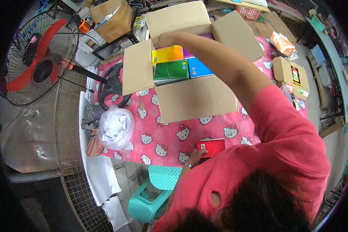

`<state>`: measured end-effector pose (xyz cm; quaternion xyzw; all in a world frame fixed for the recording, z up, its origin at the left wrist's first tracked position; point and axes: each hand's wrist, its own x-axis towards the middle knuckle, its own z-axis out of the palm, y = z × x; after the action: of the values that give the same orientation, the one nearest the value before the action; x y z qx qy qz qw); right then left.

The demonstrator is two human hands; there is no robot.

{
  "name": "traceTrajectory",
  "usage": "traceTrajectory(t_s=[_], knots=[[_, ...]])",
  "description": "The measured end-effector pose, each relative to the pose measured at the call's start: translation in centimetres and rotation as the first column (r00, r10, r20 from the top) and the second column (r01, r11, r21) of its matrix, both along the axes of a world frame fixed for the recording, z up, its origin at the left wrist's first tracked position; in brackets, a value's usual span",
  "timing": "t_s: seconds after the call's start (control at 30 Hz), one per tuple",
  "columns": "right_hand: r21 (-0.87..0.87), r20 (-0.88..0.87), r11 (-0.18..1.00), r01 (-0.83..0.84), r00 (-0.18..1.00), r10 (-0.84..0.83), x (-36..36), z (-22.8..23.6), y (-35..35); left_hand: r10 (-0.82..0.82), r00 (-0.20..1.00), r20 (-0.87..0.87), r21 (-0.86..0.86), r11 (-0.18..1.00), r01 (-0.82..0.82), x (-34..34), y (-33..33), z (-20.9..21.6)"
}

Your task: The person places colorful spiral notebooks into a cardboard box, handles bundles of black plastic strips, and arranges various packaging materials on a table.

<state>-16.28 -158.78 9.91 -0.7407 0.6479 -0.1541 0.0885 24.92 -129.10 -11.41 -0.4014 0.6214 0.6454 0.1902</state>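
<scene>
An open cardboard box [193,98] stands on a pink cartoon-cat tablecloth [162,135]. Inside it are stacked notebooks: yellow [167,54], green [171,71], blue [199,69] and a purple one [187,53] behind. My right hand [164,39] reaches across the box to its far left corner, fingers curled at the rim above the yellow notebook; I cannot see whether it grips anything. My left hand [195,156], with a wristwatch, holds the left edge of a red notebook [212,147] lying at the table's near edge.
A clear plastic bag of white paper pieces [115,127] lies left on the table beside a black steering wheel [111,87]. A red-bladed fan [38,58] stands far left. A teal stool [154,193] is below the table. Small cardboard boxes [290,73] sit right.
</scene>
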Motion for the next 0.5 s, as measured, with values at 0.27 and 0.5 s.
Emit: traceTrajectory(t_s=[0.27, 0.5], knots=[[0.278, 0.370, 0.954, -0.114, 0.929, 0.004, 4.0, -0.7, -2.2, 0.375, 0.925, -0.065, 0.336, 0.881, -0.333, 1.2, 0.1, 2.1], [0.795, 0.473, 0.589, -0.143, 0.754, -0.456, 5.4, 1.6, -0.5, 0.076, 0.993, -0.094, 0.132, 0.989, -0.063, 2.9, -0.7, -2.9]])
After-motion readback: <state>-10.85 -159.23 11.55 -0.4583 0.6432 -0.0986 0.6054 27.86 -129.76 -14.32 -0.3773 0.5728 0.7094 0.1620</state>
